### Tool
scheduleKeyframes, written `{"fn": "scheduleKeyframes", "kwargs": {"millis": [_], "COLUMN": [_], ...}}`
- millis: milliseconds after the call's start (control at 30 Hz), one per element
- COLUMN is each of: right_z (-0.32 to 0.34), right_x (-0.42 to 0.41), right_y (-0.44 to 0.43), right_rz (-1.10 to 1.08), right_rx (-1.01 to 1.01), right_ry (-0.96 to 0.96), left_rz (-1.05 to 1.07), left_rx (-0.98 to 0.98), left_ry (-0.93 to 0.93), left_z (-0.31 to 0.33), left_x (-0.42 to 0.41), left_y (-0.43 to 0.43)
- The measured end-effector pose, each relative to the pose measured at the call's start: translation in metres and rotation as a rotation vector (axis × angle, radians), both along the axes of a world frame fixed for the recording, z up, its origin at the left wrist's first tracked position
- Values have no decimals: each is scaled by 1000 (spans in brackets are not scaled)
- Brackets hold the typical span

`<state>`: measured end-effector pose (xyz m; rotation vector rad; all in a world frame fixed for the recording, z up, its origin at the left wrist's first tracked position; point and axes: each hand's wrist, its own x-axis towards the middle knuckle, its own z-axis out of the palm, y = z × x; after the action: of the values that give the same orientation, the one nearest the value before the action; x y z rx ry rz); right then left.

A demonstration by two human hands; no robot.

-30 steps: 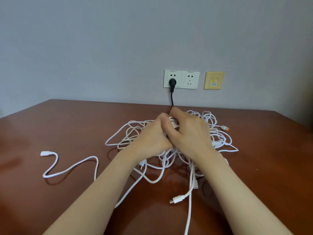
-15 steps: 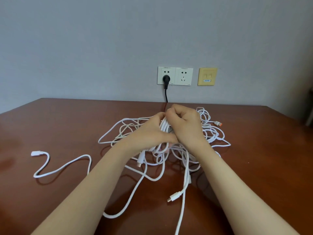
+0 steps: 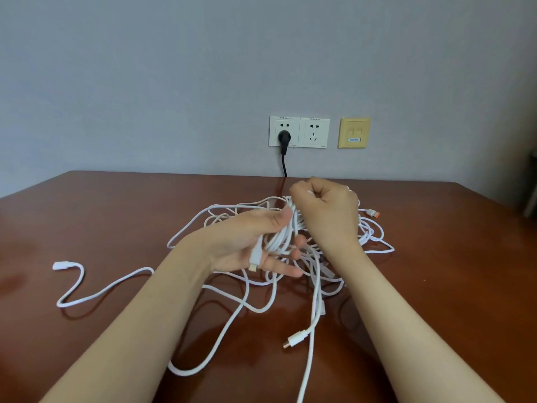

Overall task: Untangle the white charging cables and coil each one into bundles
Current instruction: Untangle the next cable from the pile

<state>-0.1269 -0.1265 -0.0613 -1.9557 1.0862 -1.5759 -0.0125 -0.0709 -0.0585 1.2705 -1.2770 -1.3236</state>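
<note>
A tangle of white charging cables [image 3: 369,237] lies on the brown table [image 3: 116,216]. My left hand [image 3: 247,242] is palm up above the tangle, thumb pressing a bunch of white strands [image 3: 279,237] and a plug end against its fingers. My right hand [image 3: 328,216] is curled into a fist and grips the upper part of the same strands. One cable trails left to a white plug [image 3: 59,265]. A second white connector [image 3: 295,338] lies near the front. An orange-tipped plug [image 3: 373,213] sticks out at the right.
On the wall behind are a double white socket [image 3: 299,132] with a black plug and cord [image 3: 284,152] in it, and a yellow data plate [image 3: 354,132]. A cable runs off the table's front edge [image 3: 305,382].
My hands have lifted off the pile and drawn apart a little. My left hand turned palm up, showing the strands and a plug end; my right fist rose above it.
</note>
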Motion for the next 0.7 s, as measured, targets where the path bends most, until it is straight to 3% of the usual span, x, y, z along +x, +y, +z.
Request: {"fn": "scheduleKeyframes", "kwargs": {"millis": [133, 300, 567, 700], "right_z": [1, 2, 2, 0], "right_x": [5, 8, 6, 5], "right_y": [6, 7, 4, 2], "right_rz": [-138, -233, -214, -203], "right_rx": [33, 47, 99, 108], "right_ry": [102, 180, 152, 228], "left_rz": [-30, 7, -32, 14], "left_rx": [-30, -96, -265, -324], "left_ry": [-127, -450, -778, -902], "left_z": [8, 9, 4, -4], "left_x": [-8, -12, -5, -3], "left_y": [7, 7, 8, 2]}}
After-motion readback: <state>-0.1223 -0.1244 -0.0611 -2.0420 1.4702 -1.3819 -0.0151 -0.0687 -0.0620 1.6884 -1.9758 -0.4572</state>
